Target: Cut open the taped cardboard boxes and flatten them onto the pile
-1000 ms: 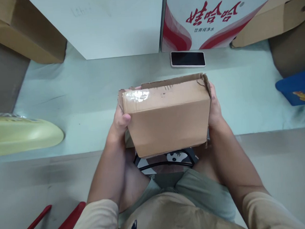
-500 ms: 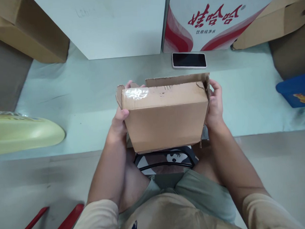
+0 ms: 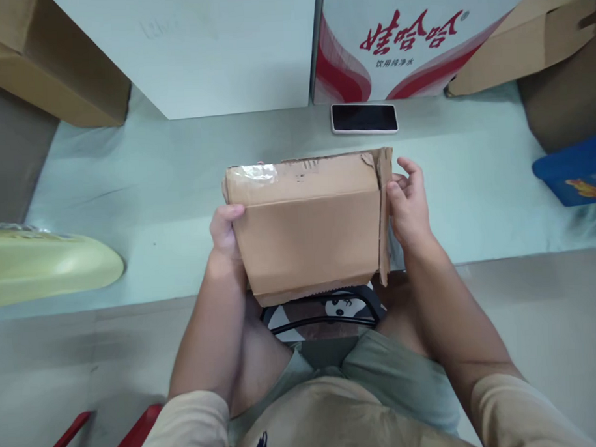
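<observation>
A brown cardboard box is held up over the table's near edge, its broad side facing me. Clear tape shows at its upper left, and a narrow flap stands out along its right side. My left hand grips the left side, thumb on the front face and fingers hidden behind. At the right side, my right hand has its thumb against the flap's edge, with the index finger bent and raised away from the cardboard.
A phone lies behind the box on the pale green table. White cartons stand at the back. A yellow-green plastic piece is on the left, a blue container on the right, and a red stool leg at lower left.
The box has shifted slightly left and tilted, its front face turning more toward me. My right thumb has come round to the front of the right flap, which now sticks out sideways.
</observation>
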Demonstrator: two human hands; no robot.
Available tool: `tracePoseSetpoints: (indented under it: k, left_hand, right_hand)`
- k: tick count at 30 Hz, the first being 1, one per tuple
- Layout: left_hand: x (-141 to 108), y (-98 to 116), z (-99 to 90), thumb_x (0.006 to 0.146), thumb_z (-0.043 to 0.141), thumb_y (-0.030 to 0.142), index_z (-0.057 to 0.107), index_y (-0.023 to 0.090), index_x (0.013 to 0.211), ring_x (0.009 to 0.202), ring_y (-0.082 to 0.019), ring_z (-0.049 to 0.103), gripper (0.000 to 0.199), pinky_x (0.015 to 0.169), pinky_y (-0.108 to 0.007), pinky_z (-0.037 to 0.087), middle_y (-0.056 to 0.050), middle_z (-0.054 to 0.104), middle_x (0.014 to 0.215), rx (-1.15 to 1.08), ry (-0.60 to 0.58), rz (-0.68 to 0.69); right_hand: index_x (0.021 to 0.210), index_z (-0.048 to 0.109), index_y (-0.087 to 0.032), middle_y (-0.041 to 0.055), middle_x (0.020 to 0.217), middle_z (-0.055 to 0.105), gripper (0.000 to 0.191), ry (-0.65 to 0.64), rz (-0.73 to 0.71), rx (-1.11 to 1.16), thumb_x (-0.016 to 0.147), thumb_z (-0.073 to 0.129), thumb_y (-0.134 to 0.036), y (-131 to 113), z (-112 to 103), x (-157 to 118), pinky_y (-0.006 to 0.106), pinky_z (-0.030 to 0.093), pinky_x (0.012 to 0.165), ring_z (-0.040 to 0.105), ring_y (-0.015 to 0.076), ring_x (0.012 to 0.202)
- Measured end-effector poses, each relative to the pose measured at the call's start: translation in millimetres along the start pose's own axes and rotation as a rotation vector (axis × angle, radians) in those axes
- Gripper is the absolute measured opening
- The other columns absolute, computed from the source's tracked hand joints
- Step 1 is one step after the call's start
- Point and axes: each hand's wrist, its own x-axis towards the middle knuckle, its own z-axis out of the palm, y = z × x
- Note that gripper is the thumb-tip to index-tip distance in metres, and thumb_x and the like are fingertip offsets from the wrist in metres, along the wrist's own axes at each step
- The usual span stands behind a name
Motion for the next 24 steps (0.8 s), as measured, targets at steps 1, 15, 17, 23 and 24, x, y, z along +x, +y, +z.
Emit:
tracePoseSetpoints:
  k: [1,15,17,23,24]
  left_hand:
    - [3,0,-1.3,0.06,0.072,0.029,0.068,0.022,0.095,0.139,-0.041,0.065,0.036,0.11,-0.052,0.063,-0.005,0.08,0.115,0.022,0.022,-0.001]
    - [28,-2,-11.1,0.076,0.069,0.054,0.069,0.018,0.099,0.096,-0.023,0.073,0.043,0.081,-0.031,0.061,-0.006,0.079,0.096,-0.109,0.269,0.171]
    - [30,-7,-13.3,0.076,0.07,0.061,0.069,0.019,0.103,0.108,-0.027,0.072,0.05,0.087,-0.034,0.061,-0.008,0.079,0.106,-0.095,0.227,0.161]
    - [27,-20,-14.3,0.08,0.07,0.082,0.07,0.026,0.11,0.135,-0.032,0.064,0.063,0.1,-0.037,0.063,-0.011,0.072,0.127,0.038,0.093,0.12]
    - [27,-22,-15.0,0.08,0.07,0.086,0.07,0.028,0.113,0.134,-0.033,0.064,0.067,0.098,-0.037,0.064,-0.011,0.071,0.127,0.073,0.099,0.116]
  right_hand:
    - [0.134,0.055,-0.037,0.0046,0.114,0.066,0.07,0.014,0.027,0.008,0.08,0.079,-0.074,-1,0,1,0.039,0.063,0.082,0.071,0.0218,0.096]
    - [0.096,0.072,-0.026,0.0031,0.09,0.072,0.03,0.139,-0.351,-0.092,0.097,0.065,-0.055,-26,8,-13,0.04,0.058,0.087,0.07,0.02,0.087]
    - [0.106,0.076,-0.027,0.0066,0.105,0.078,0.028,-0.013,-0.505,-0.244,0.098,0.065,-0.052,-30,16,-21,0.048,0.058,0.097,0.073,0.0261,0.101]
    - [0.149,0.059,-0.031,0.012,0.148,0.067,0.066,-0.391,-0.68,-0.424,0.09,0.073,-0.058,-15,41,-36,0.068,0.042,0.125,0.055,0.0411,0.148]
    - [0.149,0.058,-0.031,0.0131,0.147,0.067,0.069,-0.416,-0.649,-0.422,0.089,0.073,-0.059,-11,44,-37,0.068,0.043,0.124,0.057,0.0413,0.146]
